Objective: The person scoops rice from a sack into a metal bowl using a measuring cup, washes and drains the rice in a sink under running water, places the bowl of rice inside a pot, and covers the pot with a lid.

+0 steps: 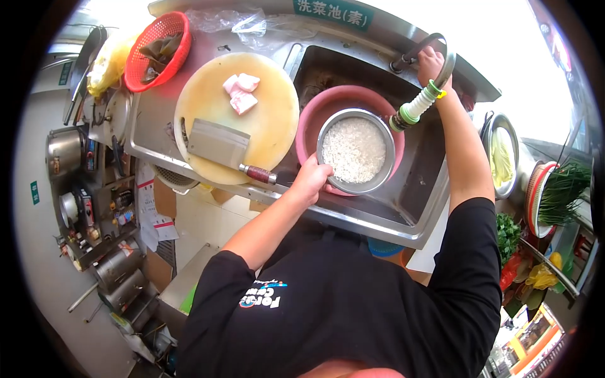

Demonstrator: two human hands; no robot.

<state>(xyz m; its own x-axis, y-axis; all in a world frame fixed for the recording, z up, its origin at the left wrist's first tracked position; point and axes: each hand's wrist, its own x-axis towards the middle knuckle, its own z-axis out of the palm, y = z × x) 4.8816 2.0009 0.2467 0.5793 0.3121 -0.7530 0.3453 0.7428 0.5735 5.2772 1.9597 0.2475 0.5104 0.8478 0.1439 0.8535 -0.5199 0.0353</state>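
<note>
The left hand (310, 179) has its grip closed on the near-left rim of a metal bowl (360, 188) of rice (354, 148), above the pink basin (304, 129) in the sink (416, 183). The right hand (431, 66) is at the tap (449, 60) behind the sink; I can't tell how tight its grip is. One-sided support could let the bowl tip, spilling rice. Left of the sink, the cleaver (218, 142) has its handle jutting past the board (271, 82), where a sleeve or forearm might knock it.

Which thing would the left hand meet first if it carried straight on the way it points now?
The metal bowl: the left hand already grips its near rim. Past that, probably the pink basin, though depth is unclear from this view.
</note>
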